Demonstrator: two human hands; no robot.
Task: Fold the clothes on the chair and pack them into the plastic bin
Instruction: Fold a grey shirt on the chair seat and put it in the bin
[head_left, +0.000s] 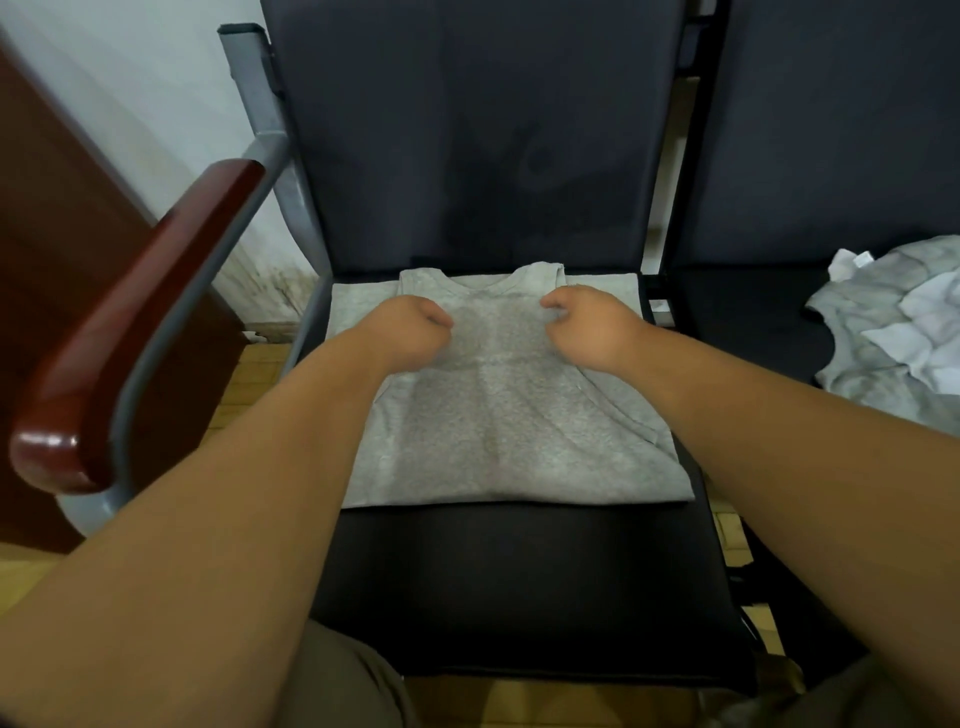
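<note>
While both bare forearms reached over the dark chair seat, a grey sleeveless vest lay flat on the rear half of that seat, its neck and shoulder straps towards the back edge and its hem about halfway to the front edge. More flat grey cloth showed from under the vest near the seat's back corners; whether it belonged to the same garment could not be told.

The left grip rested on the vest's upper part, left of the seat's midline, with its fingers curled under. The right grip rested on the vest right of the midline, its fingers likewise curled down onto the cloth. The fingertips of both were hidden, so I could not tell whether either grip pinched fabric or only pressed on it.

Behind the seat rose a dark padded backrest. Left of the seat ran a glossy red-brown armrest on a grey metal frame. Right of the seat, on the neighbouring seat, a rumpled heap of grey and white clothes lay unfolded, well apart from the vest.
</note>
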